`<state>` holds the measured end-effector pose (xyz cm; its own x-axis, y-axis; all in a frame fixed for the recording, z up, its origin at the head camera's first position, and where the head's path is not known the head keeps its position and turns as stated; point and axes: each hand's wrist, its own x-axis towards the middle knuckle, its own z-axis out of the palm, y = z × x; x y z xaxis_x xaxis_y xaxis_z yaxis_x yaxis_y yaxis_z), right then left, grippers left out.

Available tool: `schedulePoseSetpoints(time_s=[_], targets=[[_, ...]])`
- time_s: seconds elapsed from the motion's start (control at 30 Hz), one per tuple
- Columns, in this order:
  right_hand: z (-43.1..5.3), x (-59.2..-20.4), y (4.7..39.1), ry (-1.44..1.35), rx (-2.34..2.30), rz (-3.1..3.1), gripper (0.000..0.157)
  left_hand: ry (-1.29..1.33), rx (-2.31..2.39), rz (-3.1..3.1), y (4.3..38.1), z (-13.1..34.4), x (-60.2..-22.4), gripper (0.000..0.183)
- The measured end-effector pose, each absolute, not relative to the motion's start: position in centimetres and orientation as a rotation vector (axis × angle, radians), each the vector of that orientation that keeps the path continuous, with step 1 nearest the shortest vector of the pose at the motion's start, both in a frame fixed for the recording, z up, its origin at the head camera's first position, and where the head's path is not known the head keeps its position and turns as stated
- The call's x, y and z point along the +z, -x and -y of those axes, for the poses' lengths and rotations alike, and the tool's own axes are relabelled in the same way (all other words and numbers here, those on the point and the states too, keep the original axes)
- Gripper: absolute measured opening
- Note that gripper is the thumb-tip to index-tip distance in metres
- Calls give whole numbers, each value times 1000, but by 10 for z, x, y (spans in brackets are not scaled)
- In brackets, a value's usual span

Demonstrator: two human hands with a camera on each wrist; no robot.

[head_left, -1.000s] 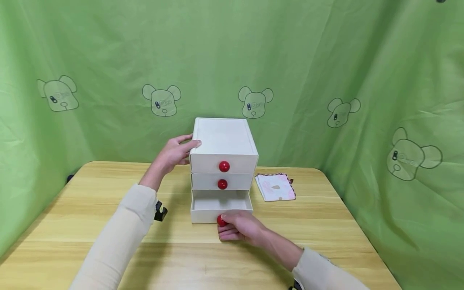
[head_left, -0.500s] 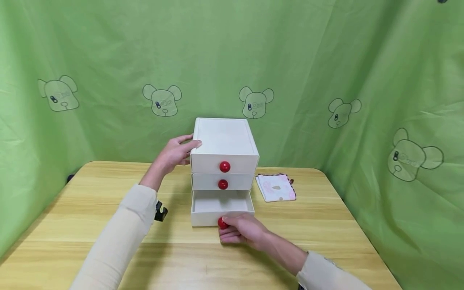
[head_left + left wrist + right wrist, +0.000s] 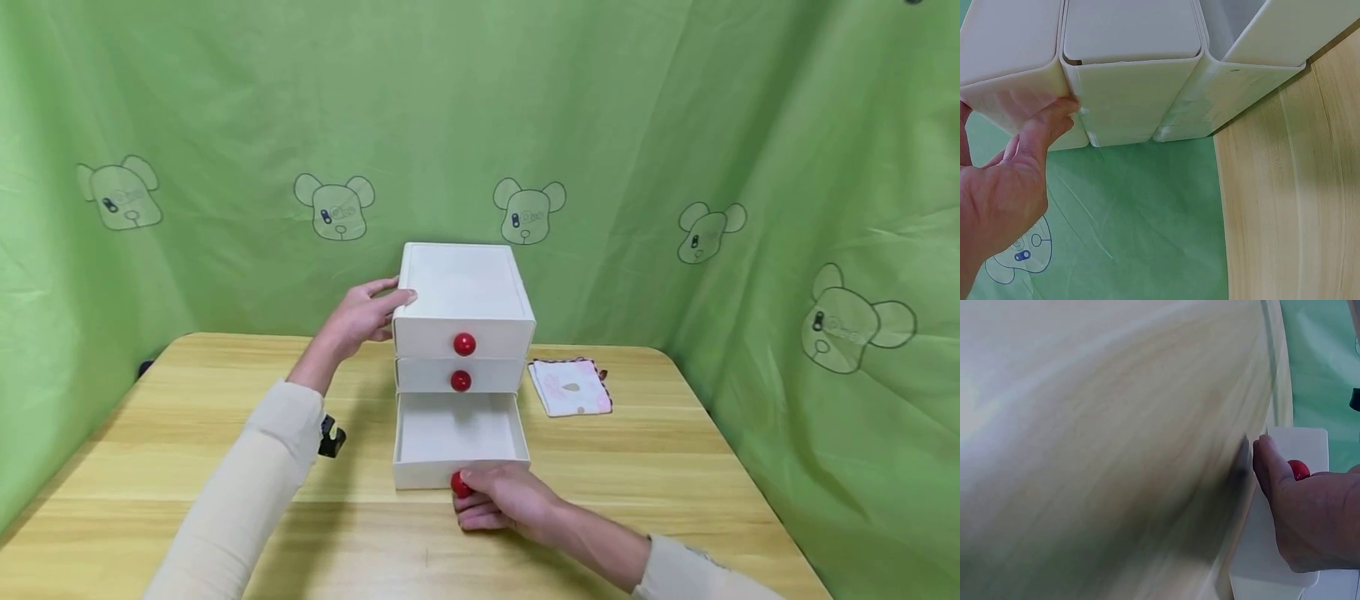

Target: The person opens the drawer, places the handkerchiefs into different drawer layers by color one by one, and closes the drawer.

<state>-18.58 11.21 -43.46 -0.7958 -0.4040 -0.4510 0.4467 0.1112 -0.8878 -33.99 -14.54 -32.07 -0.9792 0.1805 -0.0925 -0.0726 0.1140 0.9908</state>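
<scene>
The bottom drawer (image 3: 417,477) stands pulled out from the front of the white cabinet (image 3: 461,283), its flat inner floor showing. The right hand (image 3: 513,500), in front of the cabinet, grips the drawer's round red knob (image 3: 460,484), with the thumb against it and the other fingers curled below. Above, the middle drawer (image 3: 423,377) and the top drawer (image 3: 423,339) sit closed in the cabinet, each with a red knob of its own.

The left hand (image 3: 362,315) rests at the cabinet's left upper edge: its thumb lies on the top, and its relaxed, spread fingers touch the side wall. Just to the cabinet's right lies a folded white-and-pink cloth (image 3: 570,387) with a patterned edge. The cabinet stands on a wood-grain counter (image 3: 637,467). Pale sleeves (image 3: 255,467) cover both forearms. Behind the cabinet and to its sides hangs a green curtain (image 3: 435,100) printed with outlined animal heads.
</scene>
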Motion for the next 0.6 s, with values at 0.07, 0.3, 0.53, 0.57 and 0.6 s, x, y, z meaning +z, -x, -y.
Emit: schedulePoseSetpoints(time_s=[0.07, 0.3, 0.53, 0.57, 0.6], targets=[[-113, -434, 182, -47, -1744, -1774, 39, -110, 1973, -2193, 339, 145, -320, 81], [-112, -435, 169, -33, -1723, -1766, 39, -113, 1977, -2198, 339, 145, -320, 83], [-113, -436, 162, -29, -1729, -1753, 38, -117, 1973, -2202, 339, 147, -320, 82], [-113, -436, 161, -30, -1729, -1753, 38, -114, 1975, -2203, 339, 147, -320, 82], [-113, -436, 161, -30, -1728, -1752, 38, -112, 1976, -2203, 339, 147, -320, 82]])
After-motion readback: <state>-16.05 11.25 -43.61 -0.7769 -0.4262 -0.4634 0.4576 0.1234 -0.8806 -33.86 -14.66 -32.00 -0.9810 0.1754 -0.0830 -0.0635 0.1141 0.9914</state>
